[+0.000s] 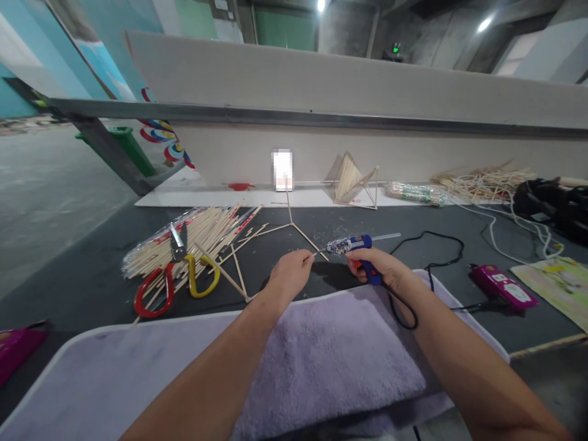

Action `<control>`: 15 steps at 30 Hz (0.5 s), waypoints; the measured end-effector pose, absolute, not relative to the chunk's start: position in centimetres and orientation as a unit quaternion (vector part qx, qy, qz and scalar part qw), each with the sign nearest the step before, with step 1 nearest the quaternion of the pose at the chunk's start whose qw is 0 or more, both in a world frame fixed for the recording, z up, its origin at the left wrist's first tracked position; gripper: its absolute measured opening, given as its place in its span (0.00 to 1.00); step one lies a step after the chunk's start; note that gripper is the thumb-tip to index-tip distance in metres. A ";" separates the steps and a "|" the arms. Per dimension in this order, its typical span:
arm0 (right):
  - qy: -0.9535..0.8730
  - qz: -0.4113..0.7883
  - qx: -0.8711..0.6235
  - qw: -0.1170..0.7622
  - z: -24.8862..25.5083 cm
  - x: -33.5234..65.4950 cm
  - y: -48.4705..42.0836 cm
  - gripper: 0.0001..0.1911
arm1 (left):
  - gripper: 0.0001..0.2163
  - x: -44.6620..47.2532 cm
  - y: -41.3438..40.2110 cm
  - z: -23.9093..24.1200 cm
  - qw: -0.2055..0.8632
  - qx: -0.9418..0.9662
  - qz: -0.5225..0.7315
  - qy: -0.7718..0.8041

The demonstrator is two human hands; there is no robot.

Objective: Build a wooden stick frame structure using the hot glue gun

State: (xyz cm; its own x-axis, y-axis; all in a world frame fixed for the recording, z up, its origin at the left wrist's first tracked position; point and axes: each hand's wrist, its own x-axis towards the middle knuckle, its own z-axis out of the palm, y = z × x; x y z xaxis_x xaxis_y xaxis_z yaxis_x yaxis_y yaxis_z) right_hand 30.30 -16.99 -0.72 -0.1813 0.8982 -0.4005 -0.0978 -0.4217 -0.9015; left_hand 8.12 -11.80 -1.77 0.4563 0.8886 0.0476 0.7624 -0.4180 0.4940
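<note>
My right hand (379, 266) is wrapped round the handle of a blue hot glue gun (362, 242), with a clear glue stick (386, 236) sticking out of its back. The gun's nozzle points left, at the fingertips of my left hand (293, 269). These are pinched on a thin wooden stick, mostly hidden by the fingers, with its end at or close to the nozzle. Beyond the left hand, thin sticks joined at a corner (291, 224) form part of a frame. Another joined corner (248, 299) lies by my left forearm.
Scissors (178, 248) with red and yellow handles lie on a pile of wooden sticks (206, 229). A small stick model (351, 180) stands at the back board. A black cord (452, 236) and a magenta box (503, 288) lie to the right. A lilac towel (331, 361) covers the front edge.
</note>
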 end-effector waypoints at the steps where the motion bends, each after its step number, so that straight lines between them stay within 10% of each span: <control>1: -0.383 0.664 -0.521 0.375 -0.7 30.3 -17.0 0.14 | 0.13 8.1 -11.8 -1.8 0.209 0.827 0.153 0.499; 15: -0.394 0.659 -0.513 0.385 -1.3 30.1 -16.9 0.15 | 0.13 8.2 -11.9 -1.8 0.210 0.825 0.152 0.502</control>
State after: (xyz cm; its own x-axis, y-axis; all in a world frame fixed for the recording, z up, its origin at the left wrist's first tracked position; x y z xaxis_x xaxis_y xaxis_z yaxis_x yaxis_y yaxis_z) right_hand 30.11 -16.90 -1.30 -0.1774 0.9110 -0.3723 -0.1034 -0.3935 -0.9135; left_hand 8.16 -11.86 -1.78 0.4497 0.8923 0.0400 0.7648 -0.4078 0.4988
